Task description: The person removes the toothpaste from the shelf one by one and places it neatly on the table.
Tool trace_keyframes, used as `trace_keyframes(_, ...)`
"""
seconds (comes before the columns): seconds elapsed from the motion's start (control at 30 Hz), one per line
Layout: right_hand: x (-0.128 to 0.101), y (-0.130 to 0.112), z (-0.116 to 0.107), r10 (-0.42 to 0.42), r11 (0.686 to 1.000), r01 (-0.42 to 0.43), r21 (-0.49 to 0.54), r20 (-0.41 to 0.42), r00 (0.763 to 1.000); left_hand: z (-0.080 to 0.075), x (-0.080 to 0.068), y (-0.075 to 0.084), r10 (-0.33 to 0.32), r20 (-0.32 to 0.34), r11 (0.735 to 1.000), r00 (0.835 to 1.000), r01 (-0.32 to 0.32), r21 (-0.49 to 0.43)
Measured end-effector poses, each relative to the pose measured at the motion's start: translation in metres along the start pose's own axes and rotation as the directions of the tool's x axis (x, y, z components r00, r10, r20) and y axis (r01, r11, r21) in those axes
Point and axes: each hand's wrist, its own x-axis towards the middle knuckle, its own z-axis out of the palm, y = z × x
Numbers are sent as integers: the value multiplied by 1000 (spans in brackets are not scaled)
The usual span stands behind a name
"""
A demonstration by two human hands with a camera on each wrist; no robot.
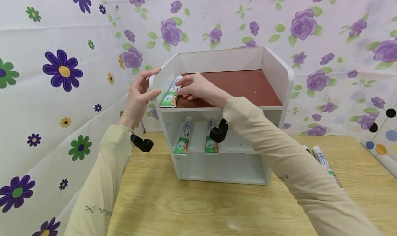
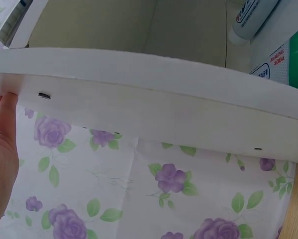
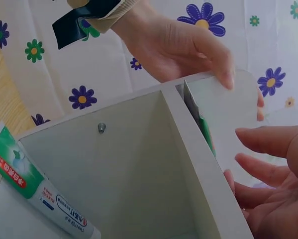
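A small white shelf unit point(image 1: 277, 75) with a reddish-brown top board point(image 1: 245, 87) stands on the table. On the top board, against the left side panel point(image 2: 153, 114), lies a green and white toothpaste tube point(image 1: 170, 95). My left hand point(image 1: 136, 98) grips that panel's front edge, thumb inside and fingers outside. Beside the tube is my right hand point(image 1: 200, 89), its fingertips right at the tube's right side; in the right wrist view its fingers are spread apart. Two more toothpaste tubes lie on the middle shelf, a left one point(image 1: 183, 139) and a central one point(image 1: 211, 143).
To the right on the wooden table point(image 1: 192, 208) lies another toothpaste tube point(image 1: 323, 160), with a dark-tipped item beside it partly hidden by the right sleeve. Flowered cloth point(image 1: 211, 18) hangs behind and to the left of the unit. The bottom compartment point(image 1: 223, 167) faces the front.
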Motion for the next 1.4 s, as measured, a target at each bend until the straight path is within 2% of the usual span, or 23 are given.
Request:
trace_keyframes(0.17,5,-1,8,7,999,-9,-44,-53,999,0,0,-1,2,-2,1000,1000,-2,4)
trace_keyframes(0.4,7,-4,14,57,993,-51,102,-52,997,0,0,-1,1,-4,1000,1000,-1,12)
trace_keyframes(0.7,9,-3,16,100,973,-89,214,-44,994,-1,-2,-1,6,-1,1000,1000,-6,3)
trace_keyframes(0.97,11,-10,23,93,980,-85,181,-35,995,1,1,0,-1,0,1000,1000,1,2)
trace_keyframes(1.2,13,-10,22,146,956,-142,255,2,989,-1,0,1,2,-4,1000,1000,-2,0)
trace_keyframes(1.4,8,-4,15,130,955,-124,271,-6,992,0,1,-1,-8,-3,1000,1000,8,5)
